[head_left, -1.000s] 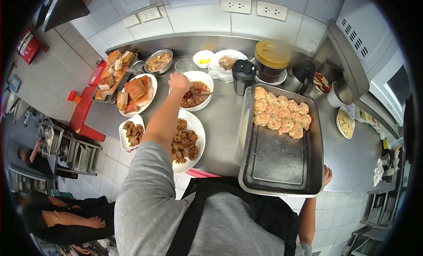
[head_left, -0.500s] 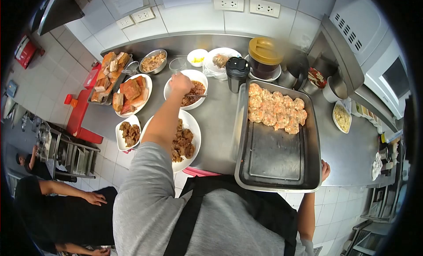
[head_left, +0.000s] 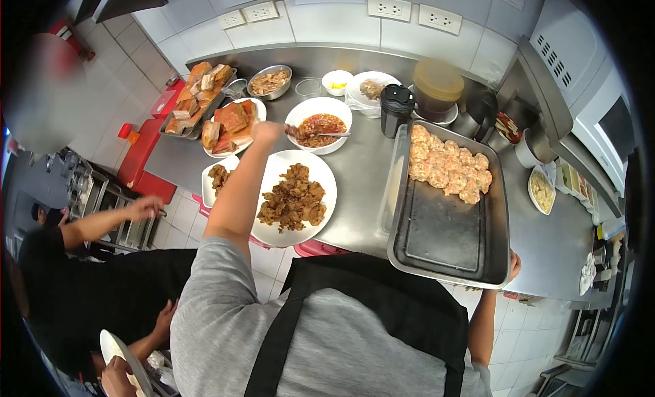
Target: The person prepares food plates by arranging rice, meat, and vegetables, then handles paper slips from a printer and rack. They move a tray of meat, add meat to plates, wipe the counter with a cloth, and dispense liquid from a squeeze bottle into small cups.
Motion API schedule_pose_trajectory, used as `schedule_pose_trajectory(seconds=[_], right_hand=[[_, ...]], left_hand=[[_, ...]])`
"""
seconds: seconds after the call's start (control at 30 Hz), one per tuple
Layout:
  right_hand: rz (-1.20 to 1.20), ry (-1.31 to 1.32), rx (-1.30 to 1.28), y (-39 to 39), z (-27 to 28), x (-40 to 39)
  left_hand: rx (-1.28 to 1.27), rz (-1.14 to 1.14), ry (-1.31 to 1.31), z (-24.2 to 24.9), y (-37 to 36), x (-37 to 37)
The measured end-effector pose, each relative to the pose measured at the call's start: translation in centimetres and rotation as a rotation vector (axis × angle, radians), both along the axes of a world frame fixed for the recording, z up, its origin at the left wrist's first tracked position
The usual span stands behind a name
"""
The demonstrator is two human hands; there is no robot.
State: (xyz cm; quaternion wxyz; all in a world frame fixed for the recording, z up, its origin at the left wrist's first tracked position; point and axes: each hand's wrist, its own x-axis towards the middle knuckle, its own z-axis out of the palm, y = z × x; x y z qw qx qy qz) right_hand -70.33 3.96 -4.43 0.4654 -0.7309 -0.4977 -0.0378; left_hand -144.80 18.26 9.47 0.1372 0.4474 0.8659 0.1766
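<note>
My left hand (head_left: 267, 133) is closed at the left rim of a white bowl (head_left: 297, 143) of chunky red sauce. A dark, sauce-coated piece of food (head_left: 293, 131) shows at its fingertips; the fingers are partly hidden. A spoon (head_left: 334, 135) rests in the sauce, its handle to the right. Below the forearm lies a white plate (head_left: 327, 175) of browned meat chunks (head_left: 293, 197). On the right, my right hand (head_left: 514, 266) grips the lower right side of a deep metal tray (head_left: 447, 236). Rows of pale orange meatballs (head_left: 449, 161) fill the tray's far end.
Slabs of orange-brown meat lie on a white plate (head_left: 256, 111) and a dark tray (head_left: 164, 129). A black tumbler (head_left: 396, 110) and a lidded container (head_left: 437, 90) stand behind the metal tray. At left, a co-worker's hand (head_left: 145, 209) reaches out; another hand (head_left: 117, 378) holds a white dish.
My left hand has moved from above the sauce bowl to its left rim, and a dark piece now shows at the fingertips. The co-worker's arm has risen. The camera view has shifted.
</note>
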Motion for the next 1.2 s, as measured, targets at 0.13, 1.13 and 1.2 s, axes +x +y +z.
schedule_pose_trajectory(seconds=[0.13, 1.13, 1.2], right_hand=[[-0.027, -0.037, -0.022, 0.0, -0.4, 0.5], [-0.275, -0.01, 0.037, -14.1, 2.8, 1.1], [-0.333, 0.062, -0.038, -20.0, 0.4, 3.1]], left_hand=[[0.145, 0.193, -0.455, -0.4, -2.4, 1.1], [0.031, -1.09, -1.674, 27.1, -19.1, 38.4], [-0.263, -1.359, -1.643, 29.8, -22.7, 43.8]])
